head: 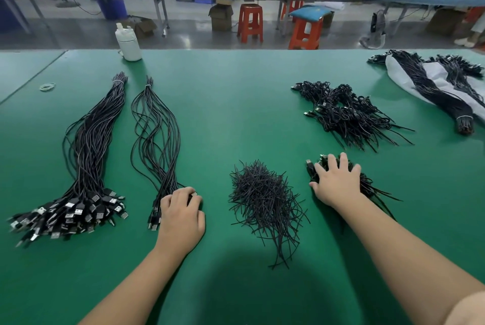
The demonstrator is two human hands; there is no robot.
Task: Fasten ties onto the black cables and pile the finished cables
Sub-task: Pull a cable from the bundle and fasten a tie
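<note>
Two bundles of long black USB cables lie at the left: a thick one (89, 156) and a thinner one (154, 130). My left hand (181, 217) rests on the plug end of the thinner bundle, its fingers curled over the connectors. A heap of black ties (265, 198) lies in the middle of the green table. My right hand (337, 180) lies flat with fingers spread on a small pile of tied cables (367, 185) at the near right. A bigger pile of tied cables (349, 114) sits farther back on the right.
A white bottle (128, 41) stands at the table's far edge. Rubber bands (47, 86) lie far left. At the far right, bundled cables rest on a white bag (430, 80). Orange stools (250, 23) and workbenches stand beyond the table (223, 83).
</note>
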